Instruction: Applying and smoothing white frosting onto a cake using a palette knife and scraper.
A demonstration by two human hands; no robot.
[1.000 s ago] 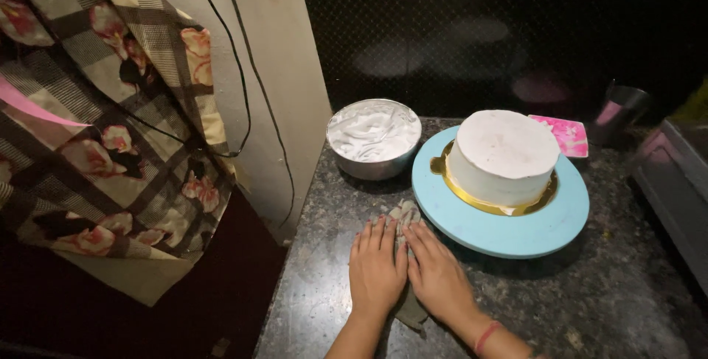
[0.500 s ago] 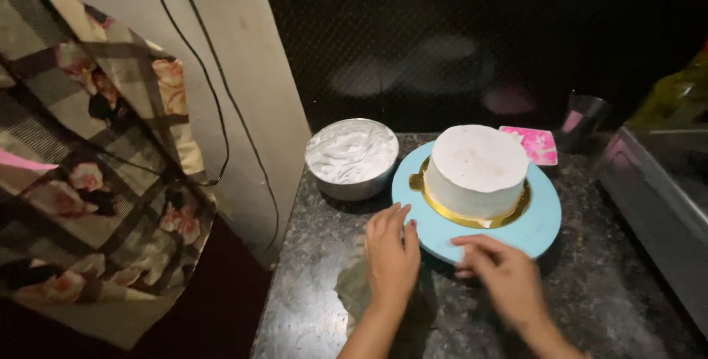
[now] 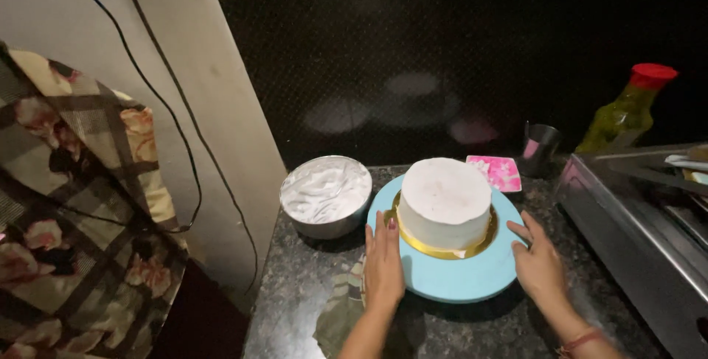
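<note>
We are standing at the dark speckled table (image 3: 310,285) with both hands at the blue turntable (image 3: 453,278). Our left hand (image 3: 383,267) is lying flat and open-palmed against its left edge, fingers pointing toward the cake, not closed around anything. Our right hand (image 3: 540,267) is resting open at the right edge, fingers curved loosely to the rim; we are not clasping it.

The white frosted cake (image 3: 445,200) is sitting on a gold board (image 3: 442,247) in the middle of the turntable. Its top and sides are already looking coated and fairly smooth, so we are judging the covering as largely done; no decoration is showing on it yet.

A steel bowl of white cream (image 3: 325,193) is standing just beside the turntable on the left, still well filled. A folded cloth (image 3: 346,307) is lying under our left wrist. Behind the cake, a pink square card (image 3: 495,172), a small steel cup (image 3: 540,147) and a green bottle with a red cap (image 3: 627,112) are standing near the wall.
</note>
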